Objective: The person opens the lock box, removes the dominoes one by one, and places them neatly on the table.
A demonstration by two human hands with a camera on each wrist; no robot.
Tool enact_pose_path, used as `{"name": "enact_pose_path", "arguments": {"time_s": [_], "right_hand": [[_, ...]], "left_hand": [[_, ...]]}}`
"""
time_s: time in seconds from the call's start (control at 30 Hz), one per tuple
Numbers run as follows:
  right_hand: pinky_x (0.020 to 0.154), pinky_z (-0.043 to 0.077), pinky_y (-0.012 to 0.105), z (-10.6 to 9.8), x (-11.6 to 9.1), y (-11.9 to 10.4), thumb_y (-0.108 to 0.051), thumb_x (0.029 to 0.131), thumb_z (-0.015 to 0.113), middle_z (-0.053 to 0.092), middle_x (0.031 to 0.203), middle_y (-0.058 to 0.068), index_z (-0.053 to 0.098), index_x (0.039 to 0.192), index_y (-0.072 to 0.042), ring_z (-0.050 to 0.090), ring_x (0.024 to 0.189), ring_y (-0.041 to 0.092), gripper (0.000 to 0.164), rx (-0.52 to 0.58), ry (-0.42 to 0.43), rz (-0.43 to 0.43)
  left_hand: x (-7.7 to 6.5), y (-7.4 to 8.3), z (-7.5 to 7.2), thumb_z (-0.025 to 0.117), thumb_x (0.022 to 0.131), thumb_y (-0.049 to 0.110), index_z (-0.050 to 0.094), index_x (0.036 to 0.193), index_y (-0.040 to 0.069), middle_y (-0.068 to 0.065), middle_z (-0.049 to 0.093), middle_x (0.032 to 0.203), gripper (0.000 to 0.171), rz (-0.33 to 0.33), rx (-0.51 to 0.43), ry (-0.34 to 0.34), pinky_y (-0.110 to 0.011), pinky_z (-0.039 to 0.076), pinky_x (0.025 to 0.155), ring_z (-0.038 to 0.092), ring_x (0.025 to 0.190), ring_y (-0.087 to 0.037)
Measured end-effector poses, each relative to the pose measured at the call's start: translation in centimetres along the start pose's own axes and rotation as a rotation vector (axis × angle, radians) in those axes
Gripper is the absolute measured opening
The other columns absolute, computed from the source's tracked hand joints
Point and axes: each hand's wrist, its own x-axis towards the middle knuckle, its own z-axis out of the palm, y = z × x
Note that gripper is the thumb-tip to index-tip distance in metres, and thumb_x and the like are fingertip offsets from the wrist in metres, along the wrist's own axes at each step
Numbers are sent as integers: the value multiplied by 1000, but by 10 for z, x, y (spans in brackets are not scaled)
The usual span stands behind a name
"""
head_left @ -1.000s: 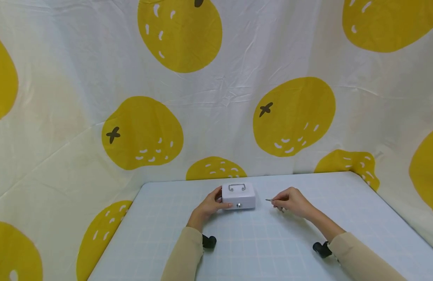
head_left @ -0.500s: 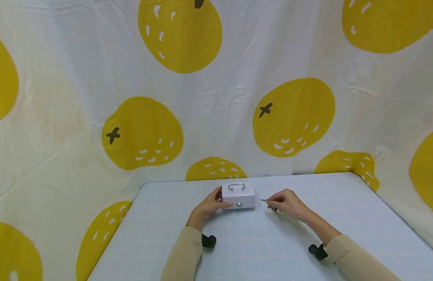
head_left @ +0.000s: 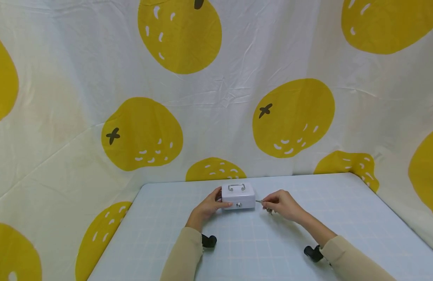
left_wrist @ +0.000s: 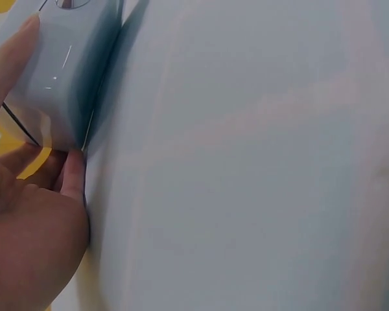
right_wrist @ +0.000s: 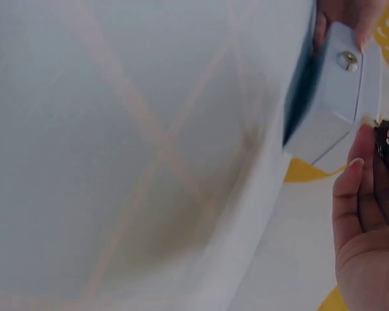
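A small white cash box [head_left: 247, 202] stands on the table, its wire handle [head_left: 236, 186] on top and a round metal lock [head_left: 239, 205] in front. My left hand [head_left: 206, 207] grips its left end, the thumb lying on the front face beside the lock; the left wrist view shows the other fingers tucked around the end of the box [left_wrist: 58, 84]. Between thumb and fingertips, my right hand [head_left: 285, 205] pinches a small metal key [head_left: 259, 201]. Its tip points left, close by the box's right side. Another small metal piece [head_left: 269, 211] dangles under those fingers.
The table [head_left: 251, 246] has a pale blue checked cover. Behind it hangs a white cloth [head_left: 216, 128] printed with large yellow fruits. A black wrist camera [head_left: 209, 241] is worn at the left cuff, another black camera [head_left: 313, 253] at the right.
My right hand has moved left with the key, bringing it from a gap away to right beside the cash box. The left hand and the box have stayed in place.
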Motion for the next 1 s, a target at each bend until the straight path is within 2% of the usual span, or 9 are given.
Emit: {"name": "enact_pose_path", "arguments": {"time_s": [0.3,0.57,0.8,1.0], "right_hand": [[58,54,24,10,2,-4,-9,95,72,75,86,14,77,101,4,64,70,19,16,-12,23,-10],[57,54,24,22,7,-10,-8,94,73,75,80,5,78,96,2,63,66,14,11,-32,39,-34],[55,54,23,34,10,-12,-3,93,73,75,79,10,77,91,4,64,63,12,8,-19,61,-78],[54,53,23,43,13,-18,-3,92,74,74,77,8,77,89,4,63,62,12,8,-22,81,-98]], "left_hand": [[-3,1,1,90,79,23,33,161,15,-10,39,161,100,-6,-33,5,-53,27,123,36,147,-32],[-6,4,3,90,80,22,30,161,12,-14,40,160,101,-17,-43,37,-54,27,123,37,145,-33],[-6,3,3,90,79,19,30,161,10,-15,40,159,101,-18,-63,39,-54,27,123,37,145,-33],[-4,3,3,91,78,22,33,160,11,-15,40,160,102,-24,-51,61,-56,26,123,36,146,-34]]}}
